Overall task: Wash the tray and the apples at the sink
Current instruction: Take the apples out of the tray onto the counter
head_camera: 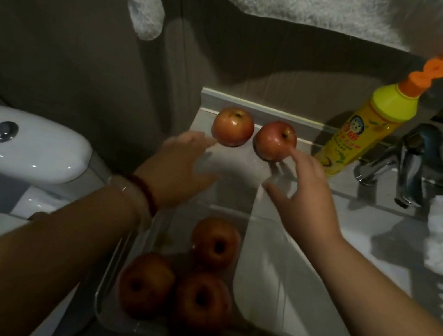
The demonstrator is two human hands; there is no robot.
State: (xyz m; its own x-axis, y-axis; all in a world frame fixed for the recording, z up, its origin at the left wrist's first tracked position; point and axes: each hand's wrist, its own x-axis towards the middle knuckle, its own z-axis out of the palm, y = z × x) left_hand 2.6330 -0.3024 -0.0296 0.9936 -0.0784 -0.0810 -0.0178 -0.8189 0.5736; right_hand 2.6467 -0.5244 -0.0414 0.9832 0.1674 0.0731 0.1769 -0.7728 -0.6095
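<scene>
Reaching toward two apples on the back ledge, we hold both hands with fingers spread and gripping nothing: our left hand [182, 166] just short of the left apple [233, 126], our right hand [303, 192] with a fingertip at the right apple [275, 141]. Beneath our wrists, a clear tray [109, 275] holds three more apples [214, 245]. Beyond our right fingers stand a yellow bottle [369, 126] and a faucet [409, 168].

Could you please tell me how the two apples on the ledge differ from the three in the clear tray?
The ledge apples sit in a lit side-by-side pair, stems up; the tray apples cluster in shadow, looking darker. The left hand and right hand reach the ledge pair only. All look red.
</scene>
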